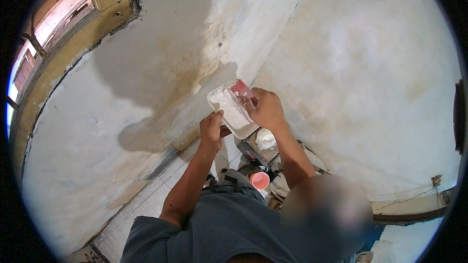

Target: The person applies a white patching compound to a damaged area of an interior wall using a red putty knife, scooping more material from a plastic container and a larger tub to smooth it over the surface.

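My left hand (211, 129) grips a shallow white tray (244, 133) by its near left side, thumb on top and fingers underneath. White paste that looks like wall putty (228, 106) lies spread inside it. Closed around a small red scraper (241, 88), my right hand (269, 109) is over the tray's right side. The scraper's blade is at the far right part of the tray, with white bits on it. Some of the scraper is hidden by my right fingers. Both hands are in front of a corner where two walls meet.
Below my right hand, a dark box (251, 154) bears a white plastic bag (265, 139). Closer to me stands a pink cup (260, 180) near tiled floor (146, 196). Patchy plastered walls (360, 83) rise ahead and to the right. A yellowish window frame (73, 51) is at upper left.
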`<state>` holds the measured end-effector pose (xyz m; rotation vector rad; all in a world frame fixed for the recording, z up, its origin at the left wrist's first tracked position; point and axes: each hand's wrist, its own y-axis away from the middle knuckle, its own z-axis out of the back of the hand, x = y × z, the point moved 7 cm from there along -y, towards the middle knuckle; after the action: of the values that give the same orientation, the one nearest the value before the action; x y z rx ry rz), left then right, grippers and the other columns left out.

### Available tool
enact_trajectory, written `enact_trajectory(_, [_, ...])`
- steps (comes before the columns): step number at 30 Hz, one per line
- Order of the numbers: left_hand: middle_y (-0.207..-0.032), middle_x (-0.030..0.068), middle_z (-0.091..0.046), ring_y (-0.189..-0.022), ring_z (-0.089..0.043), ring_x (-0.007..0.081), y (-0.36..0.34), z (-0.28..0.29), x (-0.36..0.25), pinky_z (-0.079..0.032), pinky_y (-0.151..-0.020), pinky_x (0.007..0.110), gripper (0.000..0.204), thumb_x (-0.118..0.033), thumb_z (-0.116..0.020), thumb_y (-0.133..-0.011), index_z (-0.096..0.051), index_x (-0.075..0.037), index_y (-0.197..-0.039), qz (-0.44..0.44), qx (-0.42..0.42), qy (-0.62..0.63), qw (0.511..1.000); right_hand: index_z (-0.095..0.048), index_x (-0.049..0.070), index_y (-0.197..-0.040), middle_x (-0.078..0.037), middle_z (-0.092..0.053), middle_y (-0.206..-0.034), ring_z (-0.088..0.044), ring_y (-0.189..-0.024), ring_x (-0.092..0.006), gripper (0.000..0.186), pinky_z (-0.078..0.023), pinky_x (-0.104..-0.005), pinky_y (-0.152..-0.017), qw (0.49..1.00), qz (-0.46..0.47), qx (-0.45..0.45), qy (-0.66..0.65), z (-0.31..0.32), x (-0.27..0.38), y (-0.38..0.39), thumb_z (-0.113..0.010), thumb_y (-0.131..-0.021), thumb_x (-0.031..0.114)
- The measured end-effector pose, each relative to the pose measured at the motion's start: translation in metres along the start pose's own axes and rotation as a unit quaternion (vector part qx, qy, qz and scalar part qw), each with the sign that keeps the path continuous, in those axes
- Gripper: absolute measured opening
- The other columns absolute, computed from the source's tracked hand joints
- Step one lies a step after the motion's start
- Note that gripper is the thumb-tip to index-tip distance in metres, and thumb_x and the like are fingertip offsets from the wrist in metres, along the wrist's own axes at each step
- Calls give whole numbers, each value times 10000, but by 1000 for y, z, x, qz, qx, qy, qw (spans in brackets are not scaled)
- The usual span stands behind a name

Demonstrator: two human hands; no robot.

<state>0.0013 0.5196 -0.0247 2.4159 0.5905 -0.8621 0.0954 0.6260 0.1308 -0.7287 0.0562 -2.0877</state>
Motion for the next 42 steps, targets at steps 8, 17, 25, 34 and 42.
enact_trajectory(8, [-935,108,-665,-729,-692,232,11,7,-7,-591,-614,338,293,-257,-600,-883,-586,-14,-1046,4,-21,-19,1000,-587,0,-811,-221,-620,-777,-617,-742,-418,197,-499,-492,-691,999,13,31,24,-8,7,1,-608,-771,192])
enact_trajectory(17, [-950,102,-665,-710,-687,234,19,14,-14,-578,-603,331,303,-267,-604,-885,-580,-29,-1072,10,-27,-28,999,-603,4,-730,-191,-586,-645,-595,-650,-401,208,-465,-451,-606,999,32,-37,-14,-11,12,7,-633,-771,206])
enact_trajectory(25, [-935,108,-666,-719,-688,251,15,27,-7,-583,-645,365,288,-253,-610,-881,-583,-31,-1062,27,-28,-25,999,-621,20,-814,-201,-608,-730,-605,-711,-409,190,-477,-469,-664,1000,-1,18,-25,-22,14,4,-618,-779,206])
enact_trajectory(34, [-941,125,-664,-744,-694,261,15,23,-9,-589,-666,374,288,-252,-596,-888,-585,-9,-1044,17,-3,-23,1000,-647,7,-788,-200,-601,-676,-604,-632,-371,167,-471,-401,-601,998,4,15,-57,-21,10,2,-640,-752,170])
enact_trajectory(42, [-931,123,-667,-731,-695,258,14,19,-1,-591,-640,367,270,-256,-599,-888,-593,-20,-1019,27,-5,-17,999,-655,1,-811,-198,-607,-696,-607,-631,-345,165,-468,-383,-602,996,35,34,-81,-14,8,-1,-641,-755,156])
